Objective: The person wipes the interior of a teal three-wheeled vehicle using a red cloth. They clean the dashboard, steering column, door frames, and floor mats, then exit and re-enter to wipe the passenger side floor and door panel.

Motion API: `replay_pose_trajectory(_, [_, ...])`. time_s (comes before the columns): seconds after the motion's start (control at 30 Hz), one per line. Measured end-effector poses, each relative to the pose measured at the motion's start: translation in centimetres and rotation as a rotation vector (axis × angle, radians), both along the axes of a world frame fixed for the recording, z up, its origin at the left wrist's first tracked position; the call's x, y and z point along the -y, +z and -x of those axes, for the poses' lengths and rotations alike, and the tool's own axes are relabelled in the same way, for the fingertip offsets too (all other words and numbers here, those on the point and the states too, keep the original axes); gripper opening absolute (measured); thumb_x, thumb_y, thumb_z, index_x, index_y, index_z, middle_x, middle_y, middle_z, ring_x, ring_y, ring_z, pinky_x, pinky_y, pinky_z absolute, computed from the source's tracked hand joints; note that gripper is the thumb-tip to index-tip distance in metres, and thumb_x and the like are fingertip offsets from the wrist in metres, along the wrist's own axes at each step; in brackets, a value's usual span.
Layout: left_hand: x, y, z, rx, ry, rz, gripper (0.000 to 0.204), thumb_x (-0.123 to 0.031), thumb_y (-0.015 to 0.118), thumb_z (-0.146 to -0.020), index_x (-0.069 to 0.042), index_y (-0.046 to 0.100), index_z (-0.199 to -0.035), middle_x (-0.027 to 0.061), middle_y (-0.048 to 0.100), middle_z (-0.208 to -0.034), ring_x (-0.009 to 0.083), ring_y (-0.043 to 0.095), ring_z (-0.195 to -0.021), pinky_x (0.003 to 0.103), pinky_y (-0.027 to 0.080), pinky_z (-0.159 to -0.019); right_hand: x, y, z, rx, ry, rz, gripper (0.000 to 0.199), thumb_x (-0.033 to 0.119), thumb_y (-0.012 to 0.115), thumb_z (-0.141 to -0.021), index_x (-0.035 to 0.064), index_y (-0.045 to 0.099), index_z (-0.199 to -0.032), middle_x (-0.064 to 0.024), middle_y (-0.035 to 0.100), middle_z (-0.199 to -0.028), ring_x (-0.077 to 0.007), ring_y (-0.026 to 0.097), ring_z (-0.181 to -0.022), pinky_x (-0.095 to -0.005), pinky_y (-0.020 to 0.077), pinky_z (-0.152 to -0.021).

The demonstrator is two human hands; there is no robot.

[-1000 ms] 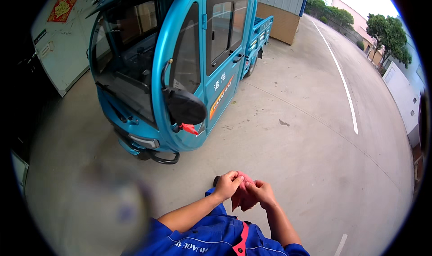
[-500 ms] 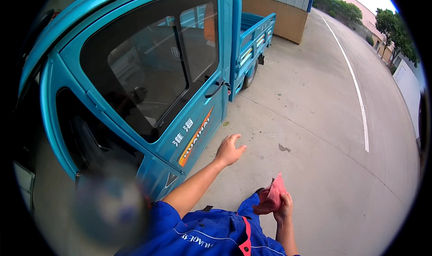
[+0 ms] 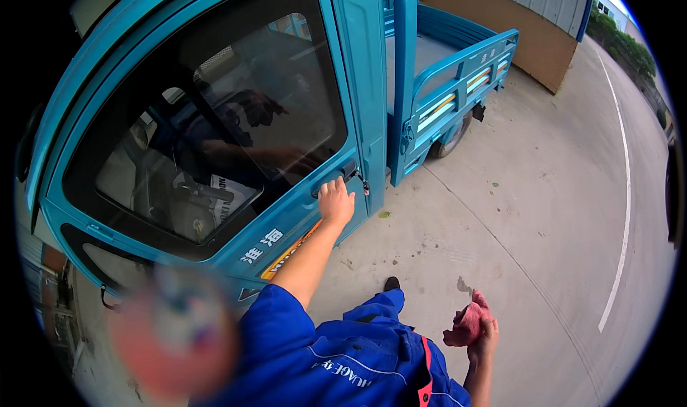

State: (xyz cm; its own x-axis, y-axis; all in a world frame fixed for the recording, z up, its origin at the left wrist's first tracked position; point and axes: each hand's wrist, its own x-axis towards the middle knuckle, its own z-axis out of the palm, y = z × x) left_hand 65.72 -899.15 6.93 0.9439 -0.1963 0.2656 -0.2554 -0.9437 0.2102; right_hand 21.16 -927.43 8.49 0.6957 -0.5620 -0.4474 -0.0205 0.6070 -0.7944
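My left hand (image 3: 336,203) is raised to the black door handle (image 3: 348,169) of a teal three-wheeled cargo vehicle, its fingers curled over the handle. The cab door (image 3: 299,219) looks closed against its frame, with a dark window (image 3: 286,110) above the handle. Beside the handle a small object, perhaps keys (image 3: 366,187), hangs at the lock. Low on the right, my right hand (image 3: 486,337) grips a crumpled red cloth (image 3: 466,324), away from the vehicle.
Behind the cab extends the teal cargo bed (image 3: 458,85) with its side rail and a wheel (image 3: 452,141). A brown-and-grey wall (image 3: 526,35) stands beyond it. Concrete ground with a white painted line (image 3: 627,185) lies to the right. A blurred round shape (image 3: 175,328) covers the lower left.
My left hand has moved from open air beside the door up to the handle and closed on it. The view has come nearer the door. The red cloth stays in my right hand.
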Motion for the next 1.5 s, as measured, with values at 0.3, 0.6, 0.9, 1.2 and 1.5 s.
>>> replay_pose_trajectory(0.3, [4.1,-3.0,-4.9,0.218,0.220,0.049,0.035,-0.040,0.075,-0.090,-0.009,0.060,-0.084,0.0111,0.068,-0.077,0.0336,0.067,-0.076,0.047,0.050,-0.071,11.5,3.3,-13.5,0.028,0.159,0.043,0.044,0.027,0.056,-0.097,-0.0020,0.059,-0.130,-0.0185,0.065,-0.131,-0.0313,0.064,-0.120,-0.0464,0.0526,-0.104])
replay_pose_trajectory(0.6, [5.7,-2.0,-4.9,0.221,0.353,0.026,0.036,-0.039,0.075,-0.090,-0.008,0.061,-0.077,0.0120,0.068,-0.072,0.0327,0.067,-0.070,0.046,0.048,-0.070,21.1,0.1,-30.7,-0.112,0.456,0.077,0.021,0.017,0.061,-0.096,0.0052,0.061,-0.113,-0.0103,0.068,-0.114,-0.0257,0.068,-0.105,-0.0452,0.0557,-0.097])
replay_pose_trajectory(0.9, [7.7,-4.4,16.2,-0.088,0.186,0.023,0.046,-0.043,0.073,-0.092,-0.004,0.069,-0.118,0.0176,0.068,-0.121,0.0361,0.061,-0.119,0.049,0.045,-0.106,23.6,-1.2,-40.0,-0.116,0.964,0.123,0.013,0.013,0.067,-0.095,0.0063,0.057,-0.101,-0.0075,0.066,-0.090,-0.0157,0.061,-0.062,-0.0312,0.0504,-0.049])
replay_pose_trajectory(1.2, [16.4,4.8,43.7,-0.710,0.962,0.310,0.069,-0.015,0.075,-0.084,0.002,0.049,-0.146,0.0258,0.054,-0.145,0.0415,0.051,-0.133,0.041,0.040,-0.114,15.2,-7.2,-41.4,-0.230,1.276,-0.010,0.011,0.009,0.067,-0.098,0.0049,0.057,-0.102,-0.0126,0.067,-0.097,-0.0219,0.068,-0.076,-0.0414,0.0624,-0.053])
replay_pose_trajectory(1.5, [8.6,-2.7,58.2,0.386,1.530,1.159,0.071,-0.023,0.080,-0.087,-0.005,0.050,-0.149,0.0086,0.056,-0.147,0.0251,0.050,-0.136,0.040,0.033,-0.119,0.1,-8.4,-45.1,-0.159,1.697,0.048,0.015,0.011,0.069,-0.099,0.0021,0.057,-0.103,-0.0089,0.065,-0.094,-0.0175,0.069,-0.073,-0.0331,0.0614,-0.056])
